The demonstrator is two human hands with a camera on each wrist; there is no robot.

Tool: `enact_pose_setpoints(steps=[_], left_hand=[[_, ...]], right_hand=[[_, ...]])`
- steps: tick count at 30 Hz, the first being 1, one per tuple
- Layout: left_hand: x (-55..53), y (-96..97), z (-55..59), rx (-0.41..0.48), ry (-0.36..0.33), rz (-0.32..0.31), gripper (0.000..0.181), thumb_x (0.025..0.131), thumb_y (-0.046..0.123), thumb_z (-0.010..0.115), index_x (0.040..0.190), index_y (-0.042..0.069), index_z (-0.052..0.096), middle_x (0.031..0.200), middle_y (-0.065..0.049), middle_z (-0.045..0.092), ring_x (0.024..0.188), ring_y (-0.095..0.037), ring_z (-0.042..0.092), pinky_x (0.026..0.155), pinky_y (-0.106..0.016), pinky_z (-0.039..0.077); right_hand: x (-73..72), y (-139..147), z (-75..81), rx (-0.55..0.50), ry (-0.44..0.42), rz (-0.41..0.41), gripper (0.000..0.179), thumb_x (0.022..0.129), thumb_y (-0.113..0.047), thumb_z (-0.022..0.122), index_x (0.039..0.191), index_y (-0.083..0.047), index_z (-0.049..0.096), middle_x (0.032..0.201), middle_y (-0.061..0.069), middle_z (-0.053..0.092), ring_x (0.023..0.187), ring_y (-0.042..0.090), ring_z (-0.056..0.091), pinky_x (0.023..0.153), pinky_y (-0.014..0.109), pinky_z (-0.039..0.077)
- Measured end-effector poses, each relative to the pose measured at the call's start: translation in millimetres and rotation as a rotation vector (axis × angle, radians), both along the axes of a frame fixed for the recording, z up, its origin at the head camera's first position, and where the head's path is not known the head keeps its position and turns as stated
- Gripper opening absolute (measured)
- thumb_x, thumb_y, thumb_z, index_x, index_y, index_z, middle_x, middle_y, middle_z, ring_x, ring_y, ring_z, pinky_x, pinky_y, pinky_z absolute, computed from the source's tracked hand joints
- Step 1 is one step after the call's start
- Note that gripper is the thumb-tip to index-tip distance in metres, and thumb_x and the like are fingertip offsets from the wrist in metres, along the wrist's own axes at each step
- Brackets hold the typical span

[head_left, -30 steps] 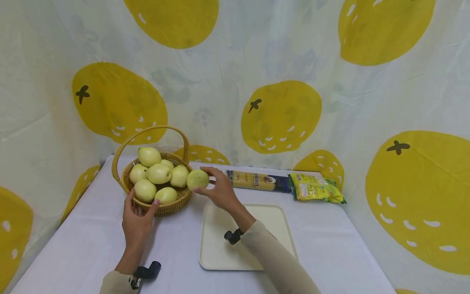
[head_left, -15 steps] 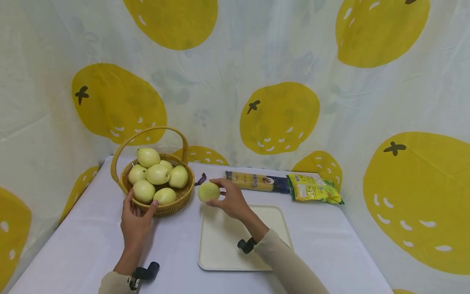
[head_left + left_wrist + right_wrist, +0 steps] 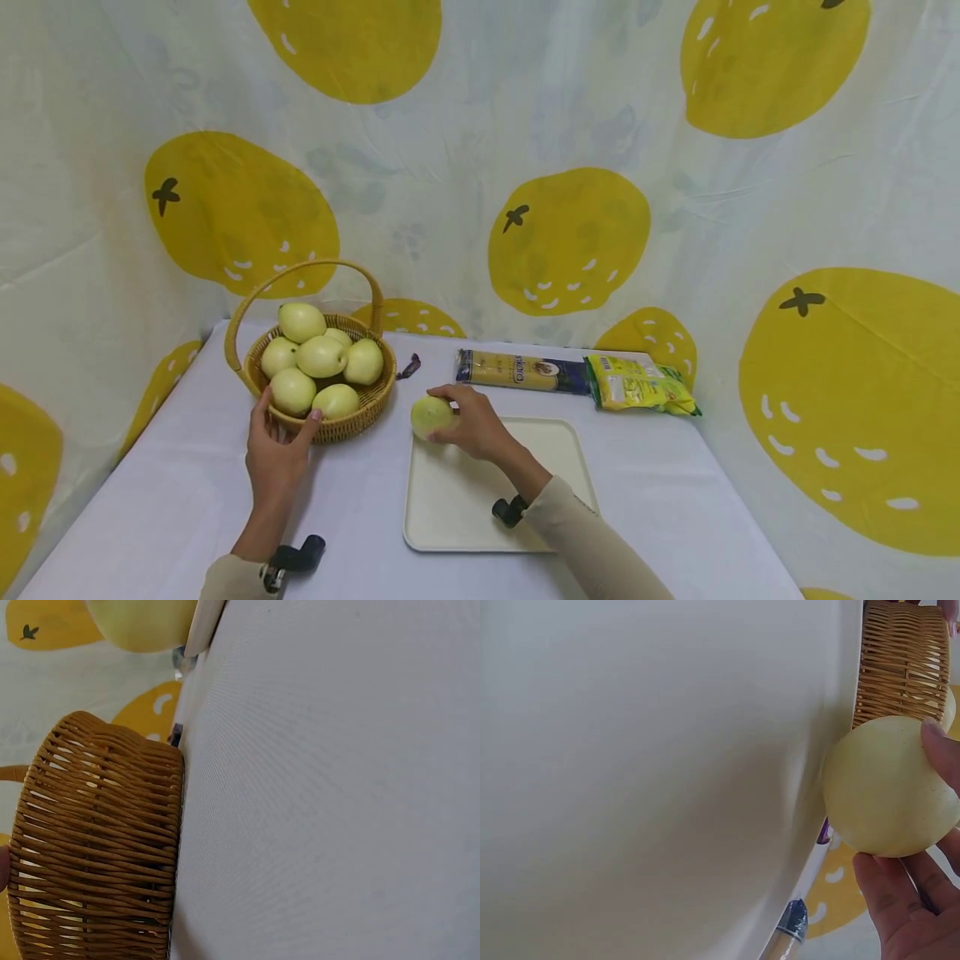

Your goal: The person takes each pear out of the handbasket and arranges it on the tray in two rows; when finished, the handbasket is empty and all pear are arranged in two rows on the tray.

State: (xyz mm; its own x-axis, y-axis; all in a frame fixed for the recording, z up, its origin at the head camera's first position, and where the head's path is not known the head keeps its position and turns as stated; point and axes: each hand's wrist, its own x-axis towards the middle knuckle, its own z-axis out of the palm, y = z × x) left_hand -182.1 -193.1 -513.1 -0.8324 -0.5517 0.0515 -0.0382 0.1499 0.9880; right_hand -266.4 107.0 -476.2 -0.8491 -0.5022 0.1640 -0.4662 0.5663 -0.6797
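My right hand holds a pale yellow-green pear between thumb and fingers. In the head view, this pear is over the far left corner of a cream tray; the right wrist view shows the pear just above the tray's rim. My left hand grips the near side of a wicker basket, its thumb on the rim. Several similar pears are heaped in the basket. Most of the left hand is out of sight in its wrist view, where the basket wall fills the left.
Behind the tray lie a long pasta packet and a yellow-green bag. A small dark purple wrapped piece lies right of the basket. The basket's tall handle arches above the fruit. A printed curtain hangs behind the white-covered table.
My right hand has carried the pear from beside the basket's rim rightward and down to the tray's far left corner. The purple piece has come into view. My left hand stays on the basket.
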Motion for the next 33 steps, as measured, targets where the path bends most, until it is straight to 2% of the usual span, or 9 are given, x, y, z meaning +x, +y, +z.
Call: enact_pose_setpoints(steps=[12, 15, 20, 23, 29, 33], left_hand=[[0.8, -0.2, -1.1, 0.003, 0.001, -0.005, 0.098, 0.096, 0.039, 0.08, 0.172, 0.032, 0.018, 0.179, -0.001, 0.014, 0.165, -0.026, 0.019, 0.131, -0.052, 0.032], [1.9, 0.1, -1.8, 0.003, 0.006, -0.008, 0.097, 0.097, 0.039, 0.08, 0.172, 0.032, 0.018, 0.179, -0.001, 0.014, 0.165, -0.026, 0.02, 0.131, -0.053, 0.032], [2.6, 0.2, -2.4, -0.008, 0.012, -0.007, 0.095, 0.097, 0.039, 0.079, 0.171, 0.033, 0.019, 0.179, 0.0, 0.016, 0.164, -0.025, 0.022, 0.131, -0.051, 0.033], [2.6, 0.4, -2.1, -0.005, 0.015, -0.008, 0.095, 0.097, 0.039, 0.078, 0.171, 0.034, 0.019, 0.179, 0.0, 0.016, 0.164, -0.024, 0.021, 0.131, -0.051, 0.033], [2.2, 0.9, -1.2, 0.004, 0.013, -0.004, 0.095, 0.097, 0.04, 0.079, 0.171, 0.034, 0.019, 0.179, 0.0, 0.015, 0.164, -0.024, 0.02, 0.131, -0.051, 0.033], [0.4, 0.5, -1.0, 0.003, 0.006, 0.001, 0.094, 0.097, 0.041, 0.078, 0.171, 0.034, 0.02, 0.179, 0.0, 0.016, 0.164, -0.025, 0.021, 0.131, -0.051, 0.033]], right_hand=[[4.2, -1.6, -5.1, 0.064, 0.079, -0.004, 0.069, 0.08, -0.018, 0.095, 0.143, -0.012, 0.066, 0.14, 0.004, 0.07, 0.126, 0.024, 0.063, 0.103, 0.04, 0.057], [7.2, -1.3, -4.5, 0.062, 0.058, -0.009, 0.063, 0.086, -0.026, 0.091, 0.144, -0.016, 0.067, 0.143, 0.002, 0.069, 0.128, 0.023, 0.062, 0.102, 0.036, 0.058], [8.0, -0.5, -2.5, -0.028, 0.003, -0.005, 0.043, 0.098, -0.033, 0.078, 0.137, -0.015, 0.072, 0.142, 0.002, 0.07, 0.132, 0.025, 0.062, 0.099, 0.033, 0.063], [7.4, 0.4, -2.3, -0.062, -0.039, -0.02, 0.044, 0.096, -0.032, 0.082, 0.135, -0.015, 0.073, 0.141, 0.003, 0.071, 0.134, 0.026, 0.063, 0.1, 0.036, 0.064], [9.5, 0.9, -3.3, -0.072, -0.129, -0.042, 0.063, 0.085, -0.03, 0.092, 0.142, -0.014, 0.068, 0.142, 0.003, 0.069, 0.13, 0.029, 0.066, 0.102, 0.042, 0.063], [9.9, -0.5, -3.6, -0.075, -0.123, -0.051, 0.069, 0.081, -0.026, 0.096, 0.142, -0.013, 0.067, 0.141, 0.005, 0.068, 0.127, 0.029, 0.066, 0.099, 0.04, 0.064]])
